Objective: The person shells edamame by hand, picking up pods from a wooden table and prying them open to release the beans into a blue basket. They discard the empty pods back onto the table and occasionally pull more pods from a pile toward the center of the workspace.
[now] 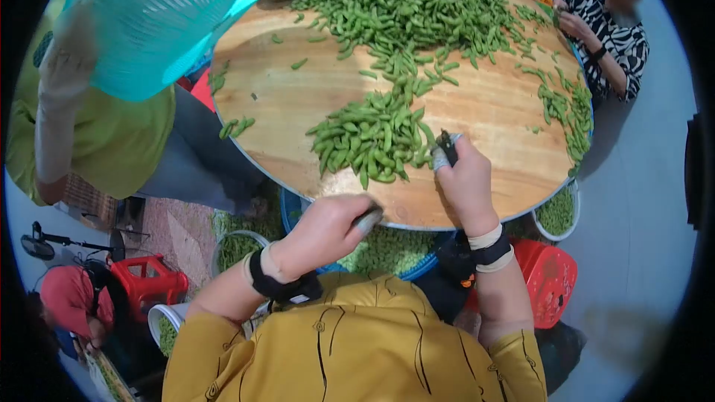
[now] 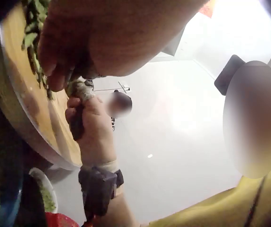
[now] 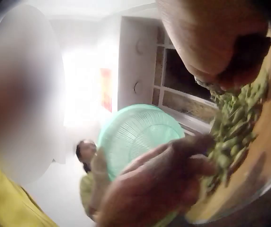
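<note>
Green bean pods (image 1: 369, 138) lie in a small heap near the front of the round wooden table (image 1: 279, 134). My left hand (image 1: 316, 231) is over the table's front edge, fingers curled inward, a dark covering near the thumb; whether it holds anything is hidden. Just right of the heap, my right hand (image 1: 468, 182) has bent fingers, a pale wrapped thumb and dark finger covering; pods lie against its fingertips, but a grip on one cannot be made out. In the left wrist view my right hand (image 2: 95, 127) shows beyond the left; in the right wrist view my left hand (image 3: 149, 189) is blurred.
A larger pod pile (image 1: 417, 7) covers the table's far part. At left a person in green holds a teal basket (image 1: 149, 22); another person (image 1: 614, 37) handles pods at far right. Below the edge are a blue-rimmed tub of beans (image 1: 383, 249) and a red stool (image 1: 547, 283).
</note>
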### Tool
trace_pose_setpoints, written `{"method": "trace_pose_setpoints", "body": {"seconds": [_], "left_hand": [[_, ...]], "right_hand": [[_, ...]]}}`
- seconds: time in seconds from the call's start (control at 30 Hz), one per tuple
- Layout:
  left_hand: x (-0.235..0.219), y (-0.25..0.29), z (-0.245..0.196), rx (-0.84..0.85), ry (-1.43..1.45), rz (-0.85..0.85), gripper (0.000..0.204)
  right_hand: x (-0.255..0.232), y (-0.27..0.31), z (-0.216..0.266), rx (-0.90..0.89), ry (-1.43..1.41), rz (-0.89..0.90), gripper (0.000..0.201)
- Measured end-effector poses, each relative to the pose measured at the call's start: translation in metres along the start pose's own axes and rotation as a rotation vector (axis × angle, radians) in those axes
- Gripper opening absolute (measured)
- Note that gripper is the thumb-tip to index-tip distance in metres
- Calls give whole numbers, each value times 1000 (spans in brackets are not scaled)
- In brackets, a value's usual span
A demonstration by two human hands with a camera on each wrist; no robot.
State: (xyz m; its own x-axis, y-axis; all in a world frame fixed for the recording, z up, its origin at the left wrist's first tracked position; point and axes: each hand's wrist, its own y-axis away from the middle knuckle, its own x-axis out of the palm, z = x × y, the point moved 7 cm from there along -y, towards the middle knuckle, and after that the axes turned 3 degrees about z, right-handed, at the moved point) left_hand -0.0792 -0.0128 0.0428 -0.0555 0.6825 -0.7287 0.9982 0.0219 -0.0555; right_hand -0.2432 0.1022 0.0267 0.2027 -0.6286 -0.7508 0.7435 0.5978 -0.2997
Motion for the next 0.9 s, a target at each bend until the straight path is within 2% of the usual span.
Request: {"method": "trace_pose_setpoints", "body": {"seconds": [0.03, 0.07, 0.1, 0.13, 0.17, 0.2, 0.23, 0.27, 0.33, 0.37, 0.47, 0.5, 0.57, 0.6, 0.67, 0.73, 0.83, 0.9], "left_hand": [[0, -10, -9, 49, 41, -60, 18], [6, -19, -11, 40, 55, -50, 18], [9, -28, -10, 0, 134, -89, 19], [11, -34, -8, -42, 211, -133, 19], [15, -40, -8, -54, 218, -129, 19], [20, -43, -1, -160, 354, -119, 20], [26, -45, 7, -264, 486, -110, 21], [28, -45, 8, -273, 488, -106, 21], [32, -45, 12, -309, 827, -159, 20], [35, -43, 10, -332, 827, -58, 20], [44, -41, 5, -321, 775, 39, 20], [51, -41, 3, -298, 912, -4, 20], [51, -40, 8, -318, 929, -41, 20], [50, -39, 10, -336, 947, -74, 20], [46, -38, 11, -335, 924, -80, 20], [44, -36, 11, -328, 901, -83, 20], [48, -35, 6, -256, 813, 16, 21], [53, -34, -1, -218, 900, 83, 22]], "right_hand": [[-1, 6, -3, 49, -218, -6, 19], [-4, 11, -5, 97, -437, -16, 20], [5, 22, -12, 388, -617, 228, 22], [6, 29, -11, 397, -616, 237, 22], [7, 36, -5, 351, -740, 216, 21], [7, 41, 0, 303, -865, 192, 20], [5, 45, 3, 271, -888, 213, 22], [3, 48, 3, 279, -891, 218, 22], [0, 53, 3, 264, -874, 217, 22], [0, 56, 0, 258, -870, 222, 21], [6, 60, 8, 311, -1010, 219, 20], [11, 63, 7, 311, -1014, 222, 20], [7, 66, 13, 31, -670, 113, 22], [4, 67, 14, 33, -673, 110, 22], [4, 70, 12, 213, -769, 224, 22], [0, 70, 10, 246, -796, 239, 25], [-3, 70, 12, 205, -805, 322, 31], [2, 75, 15, 287, -894, 479, 37]]}}
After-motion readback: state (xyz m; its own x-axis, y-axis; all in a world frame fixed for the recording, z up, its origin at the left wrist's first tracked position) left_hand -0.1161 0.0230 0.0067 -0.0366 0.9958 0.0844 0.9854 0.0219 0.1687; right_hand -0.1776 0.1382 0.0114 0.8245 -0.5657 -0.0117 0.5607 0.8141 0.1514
